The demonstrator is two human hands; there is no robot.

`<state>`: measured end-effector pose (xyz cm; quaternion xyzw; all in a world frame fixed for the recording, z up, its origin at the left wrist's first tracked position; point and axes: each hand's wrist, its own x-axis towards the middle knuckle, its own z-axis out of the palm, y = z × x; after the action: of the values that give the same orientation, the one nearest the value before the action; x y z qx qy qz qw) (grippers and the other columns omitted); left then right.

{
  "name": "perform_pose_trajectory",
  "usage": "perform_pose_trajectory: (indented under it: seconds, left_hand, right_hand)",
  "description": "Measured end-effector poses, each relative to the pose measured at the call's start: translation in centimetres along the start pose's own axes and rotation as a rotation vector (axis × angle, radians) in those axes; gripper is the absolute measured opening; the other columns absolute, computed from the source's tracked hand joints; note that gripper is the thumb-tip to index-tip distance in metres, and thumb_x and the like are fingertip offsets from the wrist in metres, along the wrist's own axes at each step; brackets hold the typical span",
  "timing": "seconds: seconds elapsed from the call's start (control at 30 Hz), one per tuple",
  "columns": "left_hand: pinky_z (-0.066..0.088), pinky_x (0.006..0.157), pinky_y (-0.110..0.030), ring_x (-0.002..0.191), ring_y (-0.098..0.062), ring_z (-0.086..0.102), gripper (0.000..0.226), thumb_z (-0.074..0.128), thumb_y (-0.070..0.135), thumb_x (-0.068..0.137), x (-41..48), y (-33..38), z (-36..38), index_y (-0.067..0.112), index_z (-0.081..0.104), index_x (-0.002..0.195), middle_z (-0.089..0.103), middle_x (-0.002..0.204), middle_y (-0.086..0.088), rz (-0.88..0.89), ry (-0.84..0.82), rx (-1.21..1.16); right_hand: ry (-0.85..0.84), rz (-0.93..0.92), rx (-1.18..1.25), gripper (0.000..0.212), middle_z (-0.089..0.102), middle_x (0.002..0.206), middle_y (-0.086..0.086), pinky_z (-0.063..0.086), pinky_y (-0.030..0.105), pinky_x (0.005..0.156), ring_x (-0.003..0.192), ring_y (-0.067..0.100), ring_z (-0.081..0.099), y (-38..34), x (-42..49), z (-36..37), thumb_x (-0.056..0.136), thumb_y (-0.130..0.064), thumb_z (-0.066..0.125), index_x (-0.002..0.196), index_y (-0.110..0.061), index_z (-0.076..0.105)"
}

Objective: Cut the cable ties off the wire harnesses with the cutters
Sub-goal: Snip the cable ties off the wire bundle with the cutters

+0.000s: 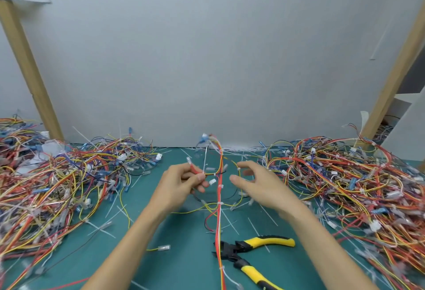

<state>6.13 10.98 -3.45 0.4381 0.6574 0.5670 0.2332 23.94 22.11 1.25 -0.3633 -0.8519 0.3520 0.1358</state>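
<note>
A wire harness [220, 186] of red, yellow and orange wires runs from the mat's far edge toward me, bound by white cable ties [220, 185]. My left hand [184, 182] pinches a red branch of it, lifted off the mat. My right hand [255, 182] hovers just right of the harness, fingers spread and loosely curved, holding nothing. The yellow-and-black cutters [248, 255] lie on the green mat [179, 259] below my right forearm, handles spread, with the harness passing over their jaws.
Large tangled heaps of harnesses lie on the left [57, 186] and on the right [356, 186]. Cut white tie scraps [232, 220] litter the mat. A grey wall [207, 59] and two wooden posts close off the back.
</note>
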Motion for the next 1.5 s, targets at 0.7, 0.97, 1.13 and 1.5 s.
perform_pose_trajectory:
  seconds: [0.7, 0.97, 1.13, 1.5]
  left_hand:
    - [0.048, 0.052, -0.014, 0.058, -0.019, 0.071, 0.011, 0.058, 0.003, 0.094, -1.5, -3.3, 0.3, 0.003, 0.058, 0.083, 0.073, 0.07, -0.006, 0.067, 0.07, 0.101]
    - [0.043, 0.042, -0.017, 0.049, -0.021, 0.069, 0.013, 0.062, 0.013, 0.093, -1.7, -3.3, 0.1, 0.005, 0.053, 0.088, 0.073, 0.066, -0.005, 0.024, 0.073, 0.091]
    - [0.045, 0.046, -0.016, 0.052, -0.02, 0.07, 0.011, 0.059, 0.013, 0.095, -1.5, -3.3, 0.1, 0.007, 0.057, 0.087, 0.075, 0.075, 0.002, 0.024, 0.031, 0.075]
    - [0.042, 0.049, -0.017, 0.06, -0.016, 0.068, 0.011, 0.054, 0.011, 0.098, -1.6, -3.4, 0.0, 0.009, 0.056, 0.087, 0.076, 0.08, 0.0, 0.033, -0.02, 0.07]
  right_hand:
    - [-0.253, -0.227, -0.838, 0.085, 0.017, 0.147, -0.019, 0.01, 0.026, 0.111, 0.136, 0.007, 0.017, 5.5, -10.8, 0.6, 0.079, -0.085, 0.024, 0.151, -0.046, 0.0]
    - [0.21, -0.439, -0.767, 0.022, 0.058, 0.073, -0.012, 0.047, 0.017, 0.048, 0.062, 0.006, 0.058, 6.3, -11.7, 1.4, 0.078, -0.048, 0.061, 0.089, -0.03, 0.07]
    - [0.242, 0.083, -0.298, 0.034, 0.059, 0.055, -0.006, 0.038, 0.021, 0.055, 0.056, 0.004, 0.056, 6.0, -9.3, -0.9, 0.09, -0.06, 0.048, 0.079, -0.03, 0.058]
    - [0.19, 0.153, 0.511, 0.022, 0.073, 0.081, 0.008, 0.052, 0.035, 0.069, 0.07, 0.021, 0.065, 0.8, 1.8, 7.6, 0.078, -0.016, 0.079, 0.091, -0.004, 0.066]
